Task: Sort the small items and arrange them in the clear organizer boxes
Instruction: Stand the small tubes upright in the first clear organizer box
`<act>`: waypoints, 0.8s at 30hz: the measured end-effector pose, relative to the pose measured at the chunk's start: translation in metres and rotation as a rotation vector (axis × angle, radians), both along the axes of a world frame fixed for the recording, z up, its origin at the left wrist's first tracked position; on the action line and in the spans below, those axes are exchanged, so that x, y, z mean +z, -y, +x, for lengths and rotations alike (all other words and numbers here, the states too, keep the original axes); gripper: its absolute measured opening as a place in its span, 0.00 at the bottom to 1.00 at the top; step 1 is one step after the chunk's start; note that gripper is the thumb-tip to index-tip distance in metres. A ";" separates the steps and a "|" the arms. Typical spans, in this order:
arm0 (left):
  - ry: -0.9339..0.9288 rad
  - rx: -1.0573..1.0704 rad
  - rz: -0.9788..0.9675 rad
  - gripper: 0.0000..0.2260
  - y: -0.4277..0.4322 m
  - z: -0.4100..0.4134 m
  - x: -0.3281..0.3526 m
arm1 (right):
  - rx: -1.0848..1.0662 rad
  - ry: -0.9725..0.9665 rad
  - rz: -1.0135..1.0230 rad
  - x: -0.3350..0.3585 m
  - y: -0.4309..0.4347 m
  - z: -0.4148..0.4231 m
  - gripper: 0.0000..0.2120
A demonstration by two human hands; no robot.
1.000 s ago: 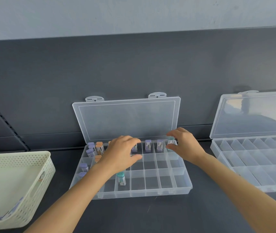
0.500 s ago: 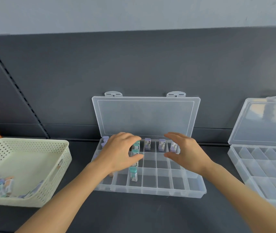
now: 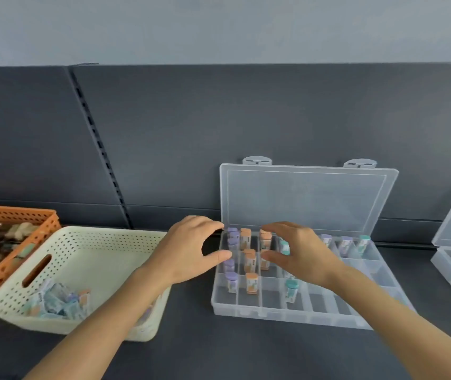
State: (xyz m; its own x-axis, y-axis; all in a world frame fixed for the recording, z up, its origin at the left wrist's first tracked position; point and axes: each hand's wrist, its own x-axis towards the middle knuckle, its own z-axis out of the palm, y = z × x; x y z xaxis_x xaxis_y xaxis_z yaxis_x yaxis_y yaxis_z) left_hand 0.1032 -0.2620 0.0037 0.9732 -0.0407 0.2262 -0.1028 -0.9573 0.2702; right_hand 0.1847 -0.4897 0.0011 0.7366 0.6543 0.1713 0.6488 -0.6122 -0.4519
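Left hand (image 3: 188,250), right hand (image 3: 301,257) (both arched) — over organizer box (image 3: 273,315); lid (image 3: 306,198) up.

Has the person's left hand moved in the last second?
Yes, leftward: the left hand was over the organizer box, now at its left edge by the cream basket.

Soft, even daylight, faint shadows; the whole view is slightly blurred, and straight lines bow at the edges.
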 end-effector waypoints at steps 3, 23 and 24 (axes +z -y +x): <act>0.002 0.037 -0.035 0.26 -0.035 -0.018 0.001 | 0.010 -0.020 0.010 0.000 -0.039 -0.012 0.22; -0.291 0.194 -0.056 0.21 -0.229 -0.102 -0.029 | 0.321 -0.184 -0.282 -0.024 -0.252 -0.091 0.28; -0.308 0.201 -0.053 0.21 -0.234 -0.105 -0.032 | 0.314 -0.204 -0.304 -0.026 -0.263 -0.094 0.28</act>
State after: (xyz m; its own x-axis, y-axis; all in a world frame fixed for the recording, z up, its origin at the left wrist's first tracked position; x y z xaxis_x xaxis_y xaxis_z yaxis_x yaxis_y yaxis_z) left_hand -0.0015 -0.0280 -0.0279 0.9834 0.1618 -0.0823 0.1795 -0.9339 0.3093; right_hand 0.0902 -0.2271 -0.0252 0.4945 0.8483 -0.1896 0.7399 -0.5253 -0.4203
